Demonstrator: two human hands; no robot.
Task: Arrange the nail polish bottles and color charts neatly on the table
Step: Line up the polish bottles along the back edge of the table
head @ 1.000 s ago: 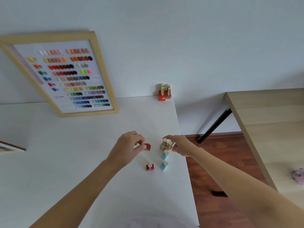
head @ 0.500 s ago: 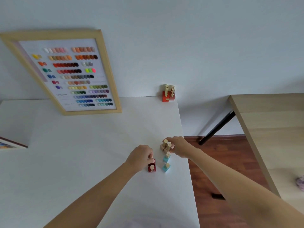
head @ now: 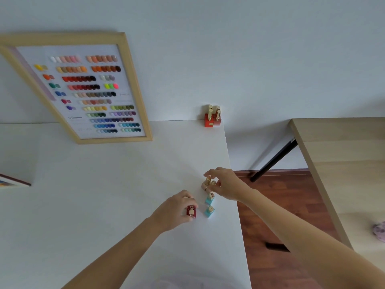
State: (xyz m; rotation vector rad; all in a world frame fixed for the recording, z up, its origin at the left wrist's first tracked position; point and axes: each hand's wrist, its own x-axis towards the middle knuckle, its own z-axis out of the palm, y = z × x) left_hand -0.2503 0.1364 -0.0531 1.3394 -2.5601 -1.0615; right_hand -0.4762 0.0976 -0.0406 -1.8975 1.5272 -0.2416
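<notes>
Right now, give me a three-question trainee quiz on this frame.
1. True or false: the framed color chart lies flat on the white table.
2. Which bottle is the left hand on? A) light blue B) dark red C) orange-red
3. Fill in: the right hand pinches the pale bottles by their ___ caps.

Key: 1. False, it leans against the wall. 2. B, the dark red bottle. 3. Gold.
</notes>
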